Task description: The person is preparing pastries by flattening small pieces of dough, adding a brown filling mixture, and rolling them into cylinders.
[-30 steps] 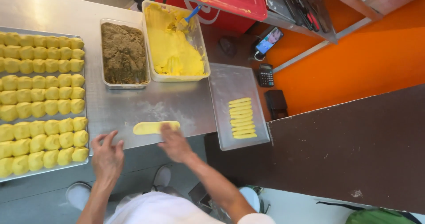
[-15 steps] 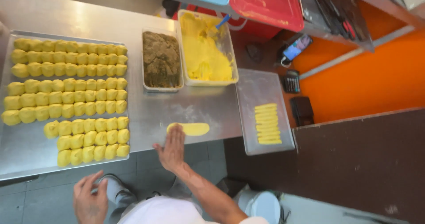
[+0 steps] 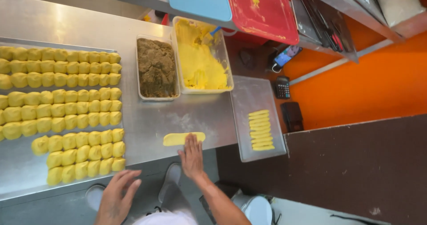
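Right hand (image 3: 192, 156) lies flat, fingers together and extended, fingertips pressing the near edge of a flattened yellow dough strip (image 3: 183, 138) at lower centre of the frame, on the bare steel counter (image 3: 147, 122); no closed grip, nothing held, just palm-down contact. Left hand (image 3: 116, 197) sits at the bottom of the frame, off the counter edge, fingers loosely spread, empty. Risks as I see them: the strip is near the counter's front edge, so a hard press or drag could smear it thin, tear it, or push it off; the dough looks soft and slightly greasy, so it may stick to the fingers or the metal. Big steel tray (image 3: 18, 171) on the left holds rows of small blocky yellow dough pieces (image 3: 66, 100), packed touching each other, easy to dent with a stray sleeve. Upper centre: plastic tub of coarse brown crumbly filling (image 3: 155, 67) beside a tub of smooth, bright yellow dough mass (image 3: 198, 60). Right of centre, a smaller steel tray (image 3: 258, 96) carries a stack of thin yellow finger-shaped strips (image 3: 260, 129).
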